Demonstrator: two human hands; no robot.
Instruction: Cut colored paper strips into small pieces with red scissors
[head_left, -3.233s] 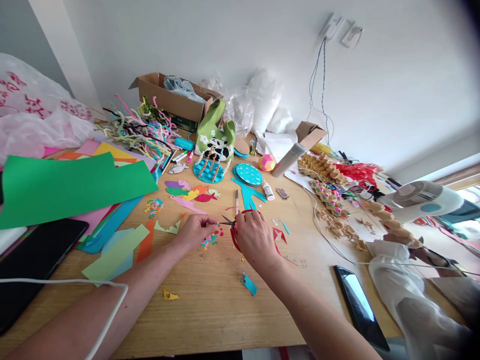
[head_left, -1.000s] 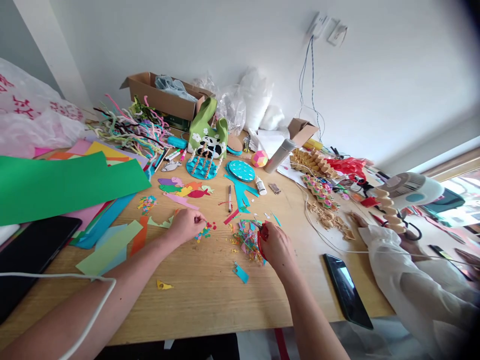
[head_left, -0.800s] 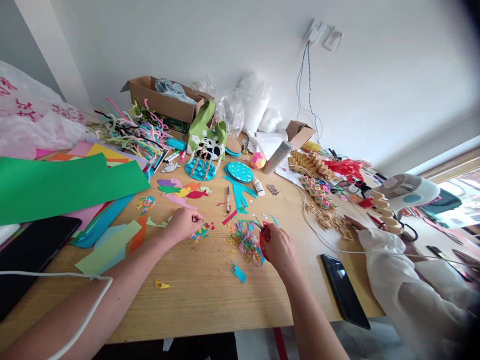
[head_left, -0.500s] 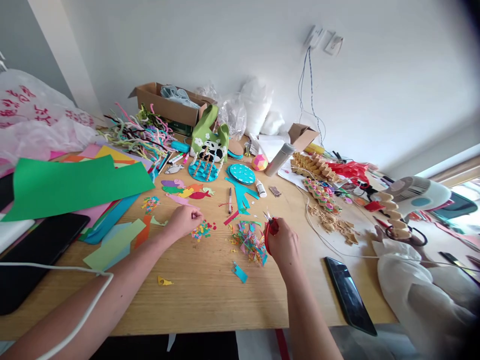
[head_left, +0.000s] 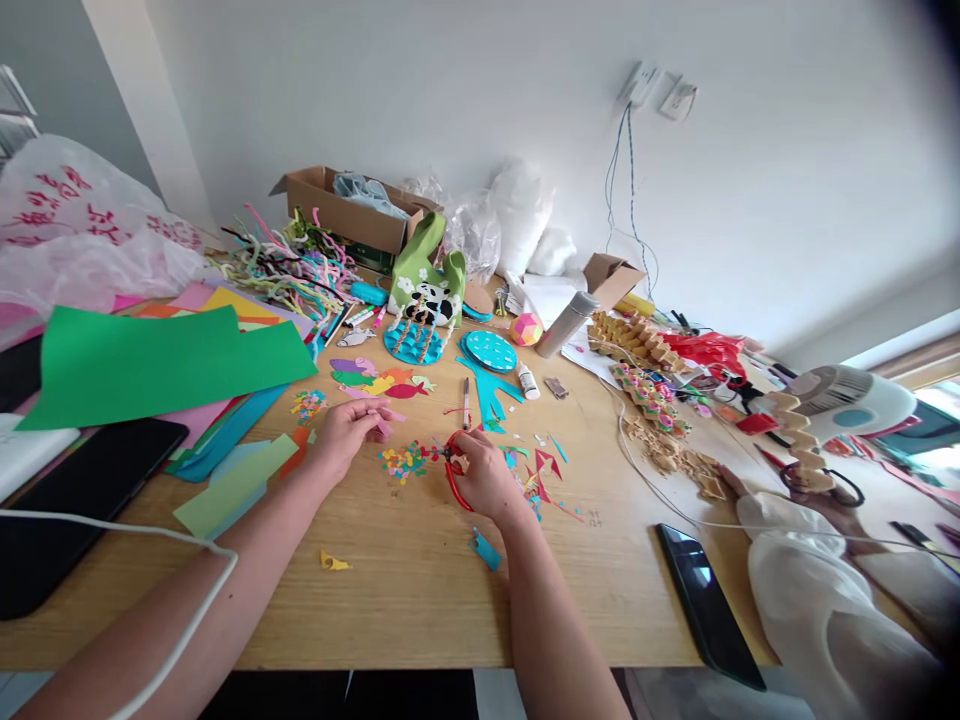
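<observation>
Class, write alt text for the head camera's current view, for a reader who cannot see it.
A person's right hand holds red-handled scissors beside scattered paper dots, while the left hand holds pink paper. Colourful paper fish lie beyond on a cluttered wooden table, with a large green sheet at left and a phone at right.

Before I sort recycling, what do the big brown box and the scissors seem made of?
Big brown box: apparently matt cardboard, judging by its stiff folded flap. Scissors: smooth red handles, probably plastic, given their even colour; slim darker blades, likely metal.
</observation>
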